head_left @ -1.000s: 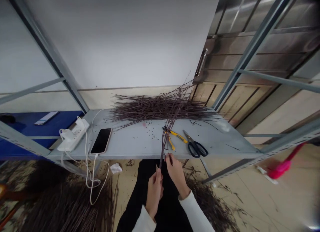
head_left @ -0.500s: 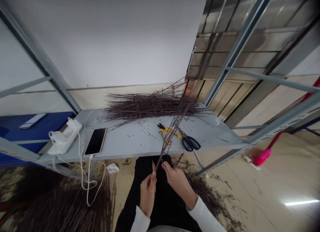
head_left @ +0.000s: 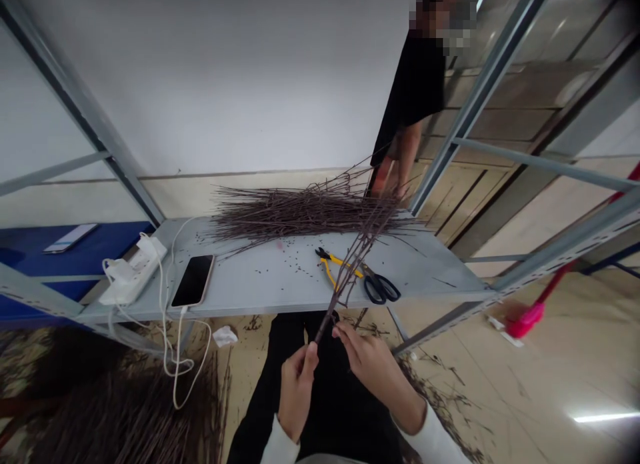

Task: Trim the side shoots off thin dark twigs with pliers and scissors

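Note:
My left hand (head_left: 296, 384) is closed around the lower ends of a thin bundle of dark brown twigs (head_left: 345, 277). The bundle slants up and right, its branching tips overlapping the pile of twigs (head_left: 290, 214) on the shelf. Close beside the bundle's lower part, my right hand (head_left: 373, 364) has its thumb and fingers pinched together; what they hold is too small to make out. Behind the held twigs lie yellow-handled pliers (head_left: 327, 267) and scissors with black handles (head_left: 381, 288), both partly covered by the bundle.
On the grey metal shelf (head_left: 260, 284) are a phone (head_left: 193, 281) on a charging cable and a white power strip (head_left: 133, 277). More twigs (head_left: 125, 411) stand at lower left. Beyond the shelf at right is a person in black (head_left: 415, 84). Steel posts frame both sides.
A person has come into view behind the shelf at right. My right hand has shifted slightly right and down, while the left still grips the twigs, whose tips have swung a little right.

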Demonstrator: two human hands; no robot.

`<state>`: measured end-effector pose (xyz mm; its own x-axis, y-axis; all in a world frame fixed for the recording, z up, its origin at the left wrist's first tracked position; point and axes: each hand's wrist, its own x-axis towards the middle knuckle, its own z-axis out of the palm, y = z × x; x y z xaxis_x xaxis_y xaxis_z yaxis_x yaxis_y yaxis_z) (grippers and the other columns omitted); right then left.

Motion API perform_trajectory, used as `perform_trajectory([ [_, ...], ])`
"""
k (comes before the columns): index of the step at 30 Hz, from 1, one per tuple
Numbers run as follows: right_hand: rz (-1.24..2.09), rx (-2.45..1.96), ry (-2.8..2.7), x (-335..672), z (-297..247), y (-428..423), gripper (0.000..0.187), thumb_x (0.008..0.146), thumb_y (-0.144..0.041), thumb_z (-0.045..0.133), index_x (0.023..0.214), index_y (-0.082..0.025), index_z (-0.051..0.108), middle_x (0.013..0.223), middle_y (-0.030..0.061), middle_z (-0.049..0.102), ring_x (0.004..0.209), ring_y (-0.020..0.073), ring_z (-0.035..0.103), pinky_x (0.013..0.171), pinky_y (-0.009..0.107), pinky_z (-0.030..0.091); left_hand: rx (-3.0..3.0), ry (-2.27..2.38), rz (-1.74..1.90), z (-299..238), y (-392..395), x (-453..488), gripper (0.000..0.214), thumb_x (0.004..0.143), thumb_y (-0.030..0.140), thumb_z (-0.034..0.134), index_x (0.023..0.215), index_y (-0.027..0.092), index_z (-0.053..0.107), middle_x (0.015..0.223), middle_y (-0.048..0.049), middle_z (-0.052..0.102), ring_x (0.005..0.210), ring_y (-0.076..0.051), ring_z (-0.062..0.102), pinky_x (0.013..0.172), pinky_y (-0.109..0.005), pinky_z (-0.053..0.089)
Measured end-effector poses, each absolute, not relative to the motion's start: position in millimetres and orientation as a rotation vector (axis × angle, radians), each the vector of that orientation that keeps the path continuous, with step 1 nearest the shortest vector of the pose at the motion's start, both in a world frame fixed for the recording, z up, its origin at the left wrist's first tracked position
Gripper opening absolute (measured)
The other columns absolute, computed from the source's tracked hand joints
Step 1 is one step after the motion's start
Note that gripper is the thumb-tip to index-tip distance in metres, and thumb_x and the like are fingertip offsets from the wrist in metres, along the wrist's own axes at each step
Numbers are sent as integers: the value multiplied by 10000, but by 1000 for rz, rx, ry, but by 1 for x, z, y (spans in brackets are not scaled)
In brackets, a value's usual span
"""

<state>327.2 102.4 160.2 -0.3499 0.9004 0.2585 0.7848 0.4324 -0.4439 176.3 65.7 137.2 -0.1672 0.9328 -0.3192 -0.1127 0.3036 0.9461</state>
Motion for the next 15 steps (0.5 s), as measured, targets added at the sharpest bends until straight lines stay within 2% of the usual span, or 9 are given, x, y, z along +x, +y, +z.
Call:
perform_trajectory([
  [4, 368, -1369, -2014, 325, 159, 109, 355, 969, -286, 292, 969, -203, 636, 844, 74, 749, 606, 181, 696, 517, 249, 465, 918, 1348, 1130, 135, 64, 171, 586, 700, 728, 552, 531, 195, 375, 508, 72, 248, 451, -66, 201, 408, -240, 137],
  [7, 205, -1381, -1814, 327, 153, 120, 353, 946, -328, 340, 849, -176, 644, 634, 60, 711, 482, 175, 646, 461, 245, 429, 925, 1295, 1022, 134, 61, 177, 625, 676, 791, 493, 516, 201, 365, 480, 75, 234, 428, -61, 172, 400, -246, 88],
  [10, 32, -1331, -1722, 340, 149, 136, 415, 935, -384, 352, 628, -203, 565, 396, -3, 539, 323, 139, 488, 381, 242, 334, 792, 1251, 952, 137, 56, 191, 667, 567, 865, 480, 507, 211, 368, 441, 89, 212, 390, -54, 163, 392, -240, 70],
  [13, -38, -1140, -1852, 360, 148, 155, 493, 929, -457, 353, 501, -230, 441, 404, 2, 495, 360, 124, 435, 410, 243, 317, 651, 1225, 929, 147, 54, 203, 676, 516, 860, 533, 476, 211, 345, 405, 93, 225, 361, -40, 165, 385, -228, 86],
  [15, -27, -1039, -1938, 369, 148, 168, 518, 929, -480, 339, 484, -231, 431, 435, 17, 507, 404, 126, 444, 448, 247, 332, 588, 1227, 940, 156, 54, 207, 663, 523, 824, 584, 468, 211, 340, 378, 91, 248, 350, -35, 175, 378, -216, 126],
])
